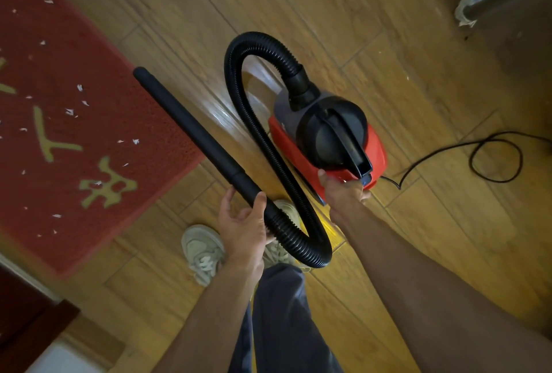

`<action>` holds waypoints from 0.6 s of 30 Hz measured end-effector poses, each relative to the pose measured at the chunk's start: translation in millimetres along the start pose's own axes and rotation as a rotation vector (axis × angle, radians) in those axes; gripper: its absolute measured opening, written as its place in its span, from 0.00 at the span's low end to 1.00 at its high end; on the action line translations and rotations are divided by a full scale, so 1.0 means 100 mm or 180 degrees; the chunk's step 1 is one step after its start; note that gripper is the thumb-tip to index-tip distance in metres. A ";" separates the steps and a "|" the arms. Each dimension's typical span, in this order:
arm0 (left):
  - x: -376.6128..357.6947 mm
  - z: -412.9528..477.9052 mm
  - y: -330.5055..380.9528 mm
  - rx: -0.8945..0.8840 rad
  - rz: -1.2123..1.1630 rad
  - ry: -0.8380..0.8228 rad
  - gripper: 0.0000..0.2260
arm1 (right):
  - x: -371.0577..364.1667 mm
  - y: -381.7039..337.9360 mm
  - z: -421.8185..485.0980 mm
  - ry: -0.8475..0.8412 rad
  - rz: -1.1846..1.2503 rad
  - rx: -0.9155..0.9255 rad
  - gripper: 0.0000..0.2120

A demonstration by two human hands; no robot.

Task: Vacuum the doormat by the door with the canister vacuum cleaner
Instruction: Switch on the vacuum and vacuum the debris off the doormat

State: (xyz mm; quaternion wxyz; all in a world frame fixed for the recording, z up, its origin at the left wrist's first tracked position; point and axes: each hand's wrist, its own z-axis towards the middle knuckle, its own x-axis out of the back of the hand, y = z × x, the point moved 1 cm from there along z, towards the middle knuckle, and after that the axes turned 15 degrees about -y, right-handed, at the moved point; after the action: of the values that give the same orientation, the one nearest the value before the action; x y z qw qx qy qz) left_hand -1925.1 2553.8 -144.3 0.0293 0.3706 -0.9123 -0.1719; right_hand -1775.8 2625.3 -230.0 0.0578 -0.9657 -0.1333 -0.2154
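Head view: well left of the canister (328,139) lies the red doormat (74,104), littered with white scraps (70,111), so the cleaning looks not yet begun. Nearer the canister, the wand (191,130) slants toward the mat's edge. The left hand (242,220) cradles its lower end, thumb hooked over, fingers loosely bent beneath. The hose (257,121) loops from there to the canister's front. The right hand (343,193) rests on the canister's rear, fingers bent onto it, though I cannot tell whether they grip or press. This looks like setting up or switching on; next, the wand tip must drop onto the mat. Right of the canister the cord (478,157) coils on glossy wood floor (388,29), in a dim room.
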 end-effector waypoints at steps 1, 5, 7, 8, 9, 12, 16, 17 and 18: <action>0.00 0.00 0.00 0.0011 -0.0006 0.0011 0.25 | 0.00 0.00 0.02 -0.0026 -0.0010 -0.0015 0.42; -0.02 -0.01 0.00 0.0021 -0.0033 0.0008 0.25 | -0.04 0.05 0.05 0.0000 -0.0178 0.0028 0.45; -0.01 -0.02 0.02 -0.0016 0.0001 -0.0039 0.25 | -0.07 0.10 0.03 0.0016 -0.0236 0.0142 0.48; 0.00 -0.02 0.04 -0.0047 0.0010 -0.0060 0.25 | -0.08 0.13 0.02 0.0034 -0.0233 0.0178 0.48; 0.02 -0.02 0.04 -0.0064 0.0039 -0.0061 0.25 | -0.08 0.15 -0.01 0.0058 -0.0226 0.0188 0.48; 0.07 -0.03 0.07 -0.0083 0.0049 -0.0008 0.26 | -0.07 0.18 -0.19 0.0138 -0.0325 0.0294 0.44; 0.09 -0.11 0.09 -0.0080 -0.0043 -0.0002 0.26 | -0.26 0.13 -0.54 -0.0191 -0.0684 0.0844 0.28; 0.10 -0.13 0.09 -0.0091 -0.0055 0.0001 0.26 | -0.34 0.07 -0.63 -0.0385 -0.0715 0.1033 0.25; 0.11 -0.15 0.10 -0.0105 -0.0072 0.0006 0.26 | -0.41 -0.02 -0.73 -0.0581 -0.0747 0.1207 0.22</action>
State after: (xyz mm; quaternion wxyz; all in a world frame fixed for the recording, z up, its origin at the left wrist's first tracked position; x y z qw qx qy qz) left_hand -1937.2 2548.3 -127.5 0.0344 0.3805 -0.9051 -0.1869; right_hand -1841.8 2604.8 -181.7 0.2003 -0.9309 -0.2873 -0.1036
